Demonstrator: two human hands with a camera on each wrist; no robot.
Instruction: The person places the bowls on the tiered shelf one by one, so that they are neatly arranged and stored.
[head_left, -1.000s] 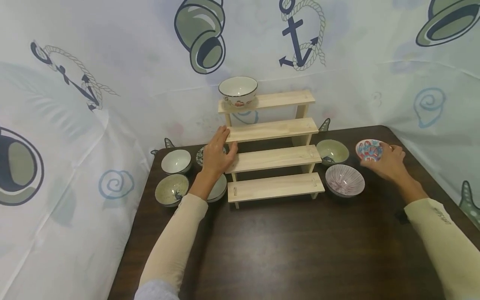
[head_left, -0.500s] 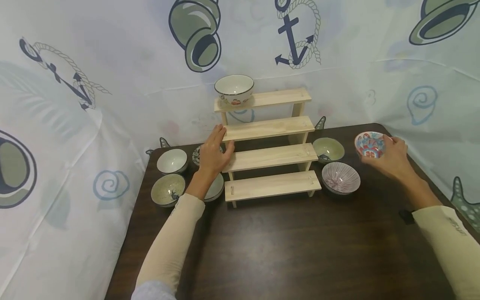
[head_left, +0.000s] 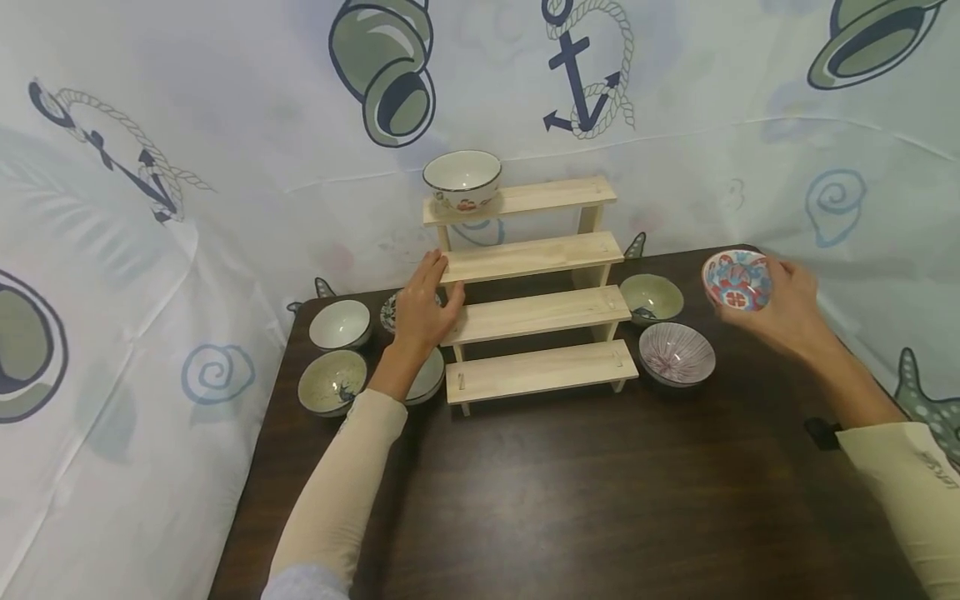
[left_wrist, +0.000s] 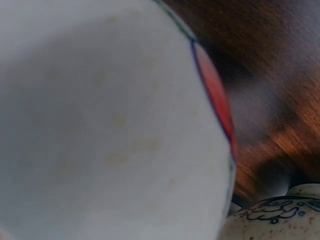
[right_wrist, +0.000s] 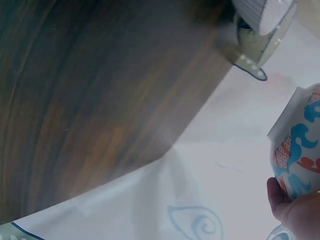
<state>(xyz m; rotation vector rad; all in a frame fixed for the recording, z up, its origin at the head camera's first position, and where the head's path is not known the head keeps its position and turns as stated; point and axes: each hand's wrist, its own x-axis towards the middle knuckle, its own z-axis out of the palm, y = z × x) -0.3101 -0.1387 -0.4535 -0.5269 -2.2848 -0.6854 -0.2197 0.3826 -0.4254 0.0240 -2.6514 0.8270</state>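
My right hand [head_left: 787, 310] grips a small bowl with a red and blue pattern [head_left: 737, 280] by its right side, raised at the table's back right. In the right wrist view the patterned bowl [right_wrist: 305, 145] rests against the fingers [right_wrist: 274, 197]. At the left end of a four-step wooden shelf [head_left: 536, 318], my left hand [head_left: 423, 304] touches the edges with extended fingers, holding nothing. On the top step stands a white enamel-like bowl with a dark rim [head_left: 462, 181]. A pale bowl close up [left_wrist: 115, 120] fills most of the left wrist view.
Left of the shelf, a white bowl [head_left: 340, 324], a speckled beige bowl [head_left: 332, 382], a grey-white bowl [head_left: 427, 379] and a dark-patterned dish [head_left: 387, 314] stand on the dark table [head_left: 525, 500]. Right of it are a green bowl [head_left: 651, 296] and a purple-striped bowl [head_left: 677, 354]. A printed curtain hangs behind.
My right hand has lifted the red and blue bowl off the table and tilted it somewhat. The left hand stays at the shelf; the view has shifted slightly.
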